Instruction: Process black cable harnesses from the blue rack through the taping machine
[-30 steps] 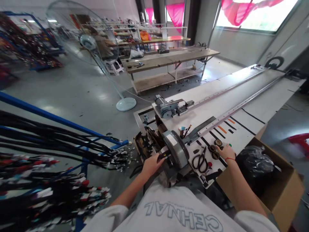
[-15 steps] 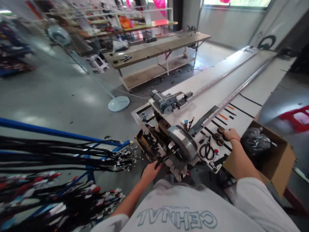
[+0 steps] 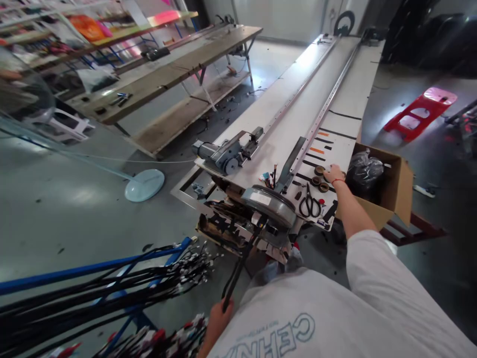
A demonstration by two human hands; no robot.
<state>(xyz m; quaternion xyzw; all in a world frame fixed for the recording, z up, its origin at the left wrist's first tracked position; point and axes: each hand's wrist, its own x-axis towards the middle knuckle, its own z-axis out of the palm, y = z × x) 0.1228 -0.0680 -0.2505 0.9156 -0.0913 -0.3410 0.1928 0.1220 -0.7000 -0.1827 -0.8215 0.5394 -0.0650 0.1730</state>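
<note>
My left hand (image 3: 219,318) is low at my side, its fingers (image 3: 227,303) curled closed in a grip, with only a short piece of my left forearm (image 3: 207,342) in view. My right arm (image 3: 352,211) reaches well forward and out to the right, ending in my right hand (image 3: 333,173), back upward; its fingertips are too small for me to tell how they are set

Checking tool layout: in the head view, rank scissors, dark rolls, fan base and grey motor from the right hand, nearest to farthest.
From the right hand:
1. Dark rolls: right by the fingers, on its left.
2. Scissors: left, nearer the body.
3. Grey motor: white table's far-left corner.
4. Fan base: floor, left beyond the table.
</note>
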